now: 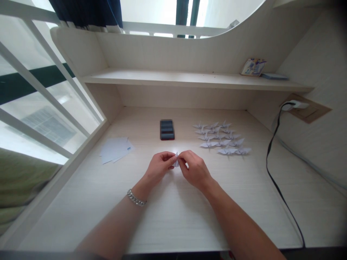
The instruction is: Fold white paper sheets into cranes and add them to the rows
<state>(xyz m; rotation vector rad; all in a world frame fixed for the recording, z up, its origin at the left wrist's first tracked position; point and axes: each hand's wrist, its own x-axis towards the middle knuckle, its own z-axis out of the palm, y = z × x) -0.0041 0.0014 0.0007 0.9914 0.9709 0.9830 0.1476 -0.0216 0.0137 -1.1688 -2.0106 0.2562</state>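
Both hands meet over the middle of the pale wooden desk (173,216). Between their fingertips is a small folded piece of white paper (176,159). My left hand (159,167) pinches it from the left, and a metal chain bracelet (136,198) sits on that wrist. My right hand (193,168) pinches it from the right. Most of the paper is hidden by the fingers.
Several folded white paper cranes (222,139) lie in rows at the right rear. A stack of flat white sheets (116,148) lies at the left. A dark phone (167,130) lies behind the hands. A black cable (273,159) runs from a wall socket (300,106) down the desk's right side. A shelf (189,78) above holds a small booklet (253,67).
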